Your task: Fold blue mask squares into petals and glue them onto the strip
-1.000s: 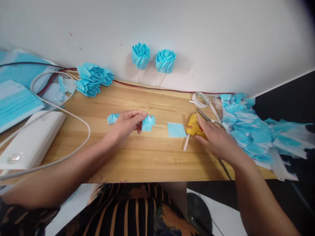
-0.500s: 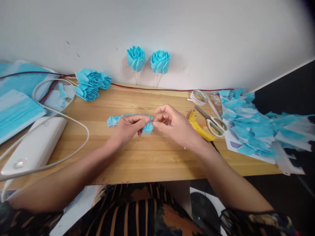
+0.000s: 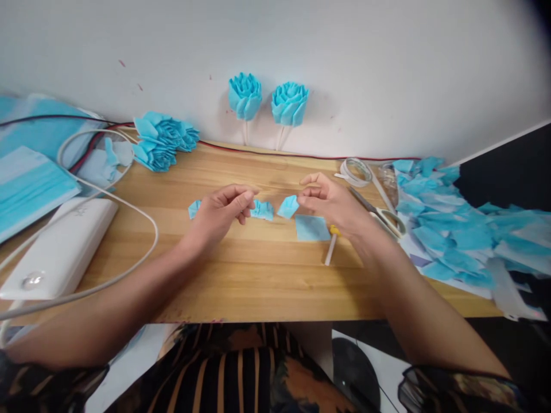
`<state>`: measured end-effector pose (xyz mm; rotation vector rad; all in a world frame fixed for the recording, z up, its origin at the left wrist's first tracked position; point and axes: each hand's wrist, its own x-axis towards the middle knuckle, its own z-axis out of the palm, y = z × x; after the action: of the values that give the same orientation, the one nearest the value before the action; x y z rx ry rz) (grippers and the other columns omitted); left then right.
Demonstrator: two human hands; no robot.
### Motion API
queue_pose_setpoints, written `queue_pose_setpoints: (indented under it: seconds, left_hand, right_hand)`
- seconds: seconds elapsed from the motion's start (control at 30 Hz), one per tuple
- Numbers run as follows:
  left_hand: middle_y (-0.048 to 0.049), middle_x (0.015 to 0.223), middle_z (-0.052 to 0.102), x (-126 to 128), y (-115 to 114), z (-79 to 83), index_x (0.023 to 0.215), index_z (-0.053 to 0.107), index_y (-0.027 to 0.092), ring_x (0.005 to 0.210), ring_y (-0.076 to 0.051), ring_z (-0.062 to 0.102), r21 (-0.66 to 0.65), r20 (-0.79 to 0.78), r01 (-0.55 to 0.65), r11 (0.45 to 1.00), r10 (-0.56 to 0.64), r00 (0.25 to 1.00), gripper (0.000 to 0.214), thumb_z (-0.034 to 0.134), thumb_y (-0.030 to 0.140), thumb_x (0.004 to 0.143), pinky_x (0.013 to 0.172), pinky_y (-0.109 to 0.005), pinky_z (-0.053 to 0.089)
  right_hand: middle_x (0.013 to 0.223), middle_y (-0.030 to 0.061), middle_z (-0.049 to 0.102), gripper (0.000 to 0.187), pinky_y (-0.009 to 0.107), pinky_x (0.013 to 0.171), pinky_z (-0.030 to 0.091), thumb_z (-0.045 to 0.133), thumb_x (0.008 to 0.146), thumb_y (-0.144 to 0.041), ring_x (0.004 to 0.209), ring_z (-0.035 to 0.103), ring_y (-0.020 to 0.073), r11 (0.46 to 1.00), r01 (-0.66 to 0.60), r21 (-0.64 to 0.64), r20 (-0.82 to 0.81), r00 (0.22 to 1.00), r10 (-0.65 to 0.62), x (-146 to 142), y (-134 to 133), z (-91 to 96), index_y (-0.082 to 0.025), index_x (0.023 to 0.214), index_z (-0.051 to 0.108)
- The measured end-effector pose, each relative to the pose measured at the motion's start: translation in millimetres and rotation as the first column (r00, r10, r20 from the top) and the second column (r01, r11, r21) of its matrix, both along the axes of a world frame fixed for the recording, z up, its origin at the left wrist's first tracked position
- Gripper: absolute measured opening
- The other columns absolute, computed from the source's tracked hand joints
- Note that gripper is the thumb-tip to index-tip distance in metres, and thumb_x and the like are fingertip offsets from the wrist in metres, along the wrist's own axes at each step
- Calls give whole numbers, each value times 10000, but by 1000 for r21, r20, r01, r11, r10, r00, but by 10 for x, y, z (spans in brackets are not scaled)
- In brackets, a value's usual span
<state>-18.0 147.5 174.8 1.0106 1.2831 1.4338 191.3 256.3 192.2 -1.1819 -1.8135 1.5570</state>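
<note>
The left hand (image 3: 221, 209) is low over the middle of the wooden counter (image 3: 258, 275). Its fingers are curled in and its thumb and first finger are pinched on a folded blue paper strip (image 3: 262, 210). One end of the strip sticks out on the left side of the hand and the other end on the right.

The right hand (image 3: 331, 203) is just beside it, a little to the right. Its fingertips are pinched tight on a small blue paper bit (image 3: 287, 206), which it holds up off the counter. The paper bit is very close to the right end of the strip, but the two do not touch.

Under the right hand a flat blue square (image 3: 312, 228) lies on the wood. A white stick (image 3: 330, 251) lies next to the square, and a bit of something yellow peeks out at its top end, mostly hidden by the hand. Scissors (image 3: 383, 213) lie behind the right wrist, and a tape roll (image 3: 355, 171) sits further back.

At the far right is a big heap of blue scraps (image 3: 443, 229). Two paper flowers (image 3: 245, 94) on sticks lean on the white wall at the back. More to the left lies a bunch of blue flower heads (image 3: 161, 137). On the left edge are a white box (image 3: 60, 246), a looping white cable (image 3: 129, 201) and some blue face masks (image 3: 30, 183) — all well apart from the hands.
</note>
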Motion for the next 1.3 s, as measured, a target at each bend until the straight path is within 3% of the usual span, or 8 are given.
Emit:
queue_pose_setpoints:
  seconds: [0.17,0.4,0.53,0.73,0.83,0.93,1.03,1.3]
  left_hand:
    - [16,602,561,-7,0,19,688,627,157,540,-85,470,-28,-33,-2,1000,1,999,219,689,317,823,525,-211,390]
    - [13,578,535,-14,-17,-11,703,535,186,525,-107,453,-37,53,64,997,-62,997,254,608,357,876,517,-237,360]
    - [11,578,494,6,-76,33,629,478,191,547,-116,432,-23,-152,186,982,-188,970,358,482,361,944,561,-259,347]
    - [41,514,349,162,-201,-10,550,350,196,494,-111,321,17,-631,458,889,-345,695,444,451,333,961,539,-286,240]
    - [14,551,481,215,-237,-87,569,474,190,529,-129,427,42,-756,590,807,-360,547,435,518,376,959,555,-288,287]
    - [-28,769,660,227,-259,-120,813,655,207,675,-162,586,25,-802,641,767,-367,471,268,487,335,978,632,-273,401]
    - [-53,906,706,223,-276,-97,960,682,218,777,-186,642,-11,-840,629,777,-349,416,228,461,270,974,693,-281,459]
    - [-139,1266,679,168,-278,-34,888,682,182,914,-269,696,-73,-909,489,869,-260,327,212,500,271,948,763,-372,521]
  right_hand:
    - [742,-43,656,357,277,668,473,746,675,-257,718,637,146,992,-98,-73,29,995,101,34,106,-82,-237,936,503]
    - [717,-60,619,335,265,633,398,697,701,-256,669,577,126,980,-196,15,35,980,195,-142,165,-259,-230,945,469]
    - [690,-77,578,309,253,609,359,671,711,-260,626,525,108,971,-232,51,22,973,231,-157,229,-336,-224,941,469]
    - [723,-62,601,292,261,627,367,641,730,-236,648,543,119,964,-253,82,100,965,244,-169,246,-357,-215,979,488]
    - [741,-52,614,284,272,645,384,628,724,-216,663,560,129,964,-243,108,151,962,226,-185,230,-347,-214,974,495]
    - [746,-47,617,270,276,647,390,611,739,-209,664,564,133,960,-251,125,188,956,226,-194,216,-342,-217,984,498]
    - [761,-43,621,265,276,652,391,601,754,-203,677,569,133,953,-264,148,217,949,229,-193,212,-343,-217,1000,504]
    - [778,-41,615,264,273,641,378,591,770,-201,664,537,127,948,-274,160,247,941,231,-202,202,-309,-218,1020,506]
